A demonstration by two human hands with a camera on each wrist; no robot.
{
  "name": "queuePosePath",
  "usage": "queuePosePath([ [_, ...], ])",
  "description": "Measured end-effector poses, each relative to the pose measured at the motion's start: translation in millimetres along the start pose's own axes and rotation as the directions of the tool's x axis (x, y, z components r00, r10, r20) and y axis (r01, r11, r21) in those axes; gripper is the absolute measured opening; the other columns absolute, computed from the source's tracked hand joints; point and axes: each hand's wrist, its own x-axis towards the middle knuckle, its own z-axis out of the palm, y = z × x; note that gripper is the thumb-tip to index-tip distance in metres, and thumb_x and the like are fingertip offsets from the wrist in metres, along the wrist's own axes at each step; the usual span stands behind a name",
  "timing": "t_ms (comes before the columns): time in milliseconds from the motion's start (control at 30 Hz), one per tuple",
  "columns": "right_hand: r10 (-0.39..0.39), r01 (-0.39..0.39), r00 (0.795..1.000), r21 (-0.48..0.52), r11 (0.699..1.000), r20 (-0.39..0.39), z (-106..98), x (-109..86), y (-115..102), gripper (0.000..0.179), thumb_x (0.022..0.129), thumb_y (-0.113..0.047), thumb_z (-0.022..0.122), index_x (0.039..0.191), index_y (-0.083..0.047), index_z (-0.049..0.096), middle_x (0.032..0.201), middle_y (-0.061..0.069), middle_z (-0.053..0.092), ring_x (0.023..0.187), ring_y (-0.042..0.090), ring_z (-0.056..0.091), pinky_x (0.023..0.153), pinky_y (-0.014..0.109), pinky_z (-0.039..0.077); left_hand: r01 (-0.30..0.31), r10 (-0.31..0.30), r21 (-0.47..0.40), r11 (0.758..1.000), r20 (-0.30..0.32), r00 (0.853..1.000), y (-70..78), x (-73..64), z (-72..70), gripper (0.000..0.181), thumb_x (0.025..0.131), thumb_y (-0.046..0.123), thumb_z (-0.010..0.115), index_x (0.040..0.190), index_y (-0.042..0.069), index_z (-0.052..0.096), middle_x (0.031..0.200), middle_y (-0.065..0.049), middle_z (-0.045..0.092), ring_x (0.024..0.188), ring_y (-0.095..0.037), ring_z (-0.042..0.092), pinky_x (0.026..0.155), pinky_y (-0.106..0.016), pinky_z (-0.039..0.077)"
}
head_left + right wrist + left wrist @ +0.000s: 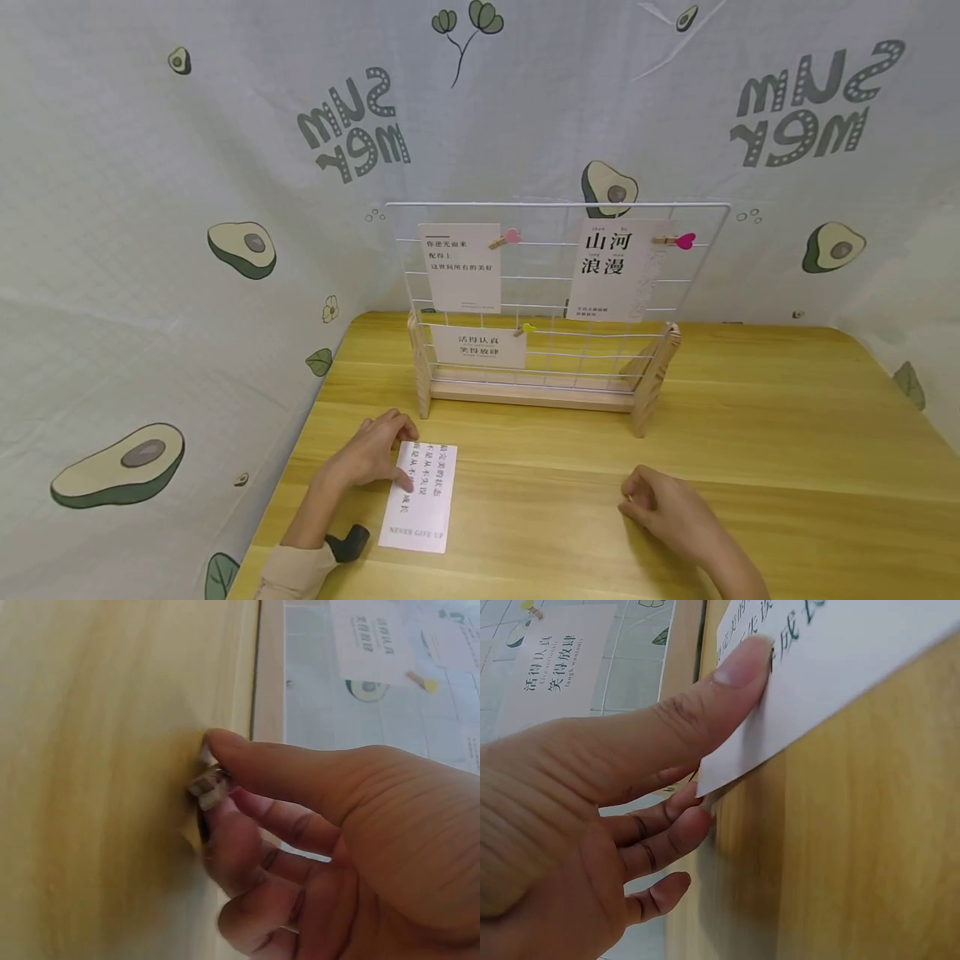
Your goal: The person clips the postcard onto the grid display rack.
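Note:
My left hand (372, 450) holds a white printed card (431, 500) by its left edge, low over the table. In the left wrist view the thumb (739, 667) lies on the card's printed face, with fingertips at the underside of its edge. Farther right, my right hand (667, 507) pinches a small clothespin (210, 786) between thumb and index finger, close to the tabletop; the fingers hide much of it. Behind both hands stands a white wire grid rack (558, 204) on wooden feet, bearing several clipped cards.
On the grid hang a card with a pink heart clothespin (512, 237), one with a magenta heart clothespin (686, 242), and a lower card with a yellow clothespin (528, 328). The wooden table (795, 417) meets an avocado-print cloth (480, 100) behind and at the sides.

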Motion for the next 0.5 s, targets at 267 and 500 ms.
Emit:
queuePosePath([
  [267, 0.014, -0.008, 0.993, 0.053, 0.999, -0.118, 2, 5.4, -3, 0.015, 0.092, -0.02, 0.078, 0.103, -0.01, 0.075, 0.082, -0.005, 0.066, 0.068, -0.001, 0.051, 0.062, 0.02, 0.047, 0.05, -0.051, -0.166, 0.985, -0.004, 0.999, -0.1, 3.4, -1.3, 0.036, 0.075, 0.011, 0.092, 0.099, 0.012, 0.065, 0.093, 0.0, 0.055, 0.084, -0.014, 0.05, 0.075, -0.022, 0.041],
  [500, 0.059, -0.035, 0.985, 0.148, 0.988, -0.16, 6, 7.1, -5, 0.013, 0.093, -0.022, 0.078, 0.099, -0.011, 0.074, 0.075, -0.005, 0.062, 0.057, 0.002, 0.044, 0.051, 0.021, 0.04, -0.024, 0.008, -0.272, 0.962, -0.057, 0.998, 8.0, 11.1, -10.7, 0.021, 0.086, 0.008, 0.083, 0.101, 0.008, 0.069, 0.093, -0.004, 0.059, 0.082, -0.013, 0.052, 0.071, -0.021, 0.047],
])
